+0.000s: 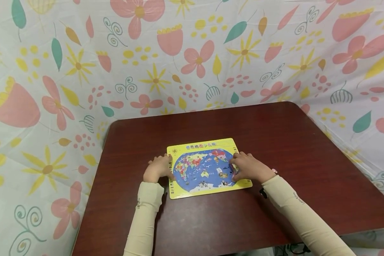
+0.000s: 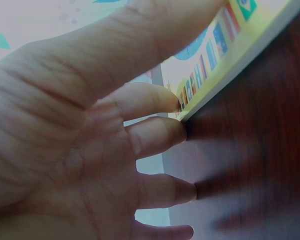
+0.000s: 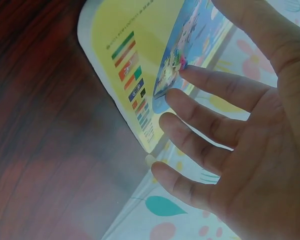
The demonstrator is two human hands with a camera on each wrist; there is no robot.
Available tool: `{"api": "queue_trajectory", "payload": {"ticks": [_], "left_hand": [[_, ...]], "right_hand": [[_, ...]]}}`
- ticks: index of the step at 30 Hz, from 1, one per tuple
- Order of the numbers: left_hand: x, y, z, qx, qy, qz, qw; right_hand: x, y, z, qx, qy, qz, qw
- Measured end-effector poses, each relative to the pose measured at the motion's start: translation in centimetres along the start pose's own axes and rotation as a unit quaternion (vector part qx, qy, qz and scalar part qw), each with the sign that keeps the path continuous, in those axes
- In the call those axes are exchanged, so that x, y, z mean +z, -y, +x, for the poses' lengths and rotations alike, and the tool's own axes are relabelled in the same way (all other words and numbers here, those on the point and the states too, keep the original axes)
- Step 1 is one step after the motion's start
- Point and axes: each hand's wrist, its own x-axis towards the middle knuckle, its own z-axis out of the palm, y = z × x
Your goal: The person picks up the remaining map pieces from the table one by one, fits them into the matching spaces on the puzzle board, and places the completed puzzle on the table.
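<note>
On the left, the left hand (image 1: 158, 169), fingers apart, touches the left edge of a yellow world-map board (image 1: 203, 173), which lies on the brown table (image 1: 198, 126) between both hands; rightward, the right hand (image 1: 252, 168) reaches over the board's right edge, fingers apart

The head view was evenly and moderately lit, with a soft pale sheen on the front of the table (image 1: 195, 222), dark shadows along the inner sides of both sleeves (image 1: 296, 206), and wide-angle stretching of the flowered cloth (image 1: 16, 105) toward the frame edges. In the left wrist view, the left hand (image 2: 85, 142) appeared shaded against a washed-out background, its fingertips casting soft shadows. The right wrist view was hazy, with grey glare on the tabletop and blurred small print on the board (image 3: 107, 55).
</note>
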Motion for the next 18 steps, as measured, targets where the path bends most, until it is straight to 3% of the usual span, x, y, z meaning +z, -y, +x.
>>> {"api": "queue_trajectory", "payload": {"ticks": [18], "left_hand": [[0.01,0.0,-0.07,0.0,0.0,0.003,1.0]], "right_hand": [[0.0,-0.12,-0.35,-0.018,-0.01,-0.003,0.9998]]}}
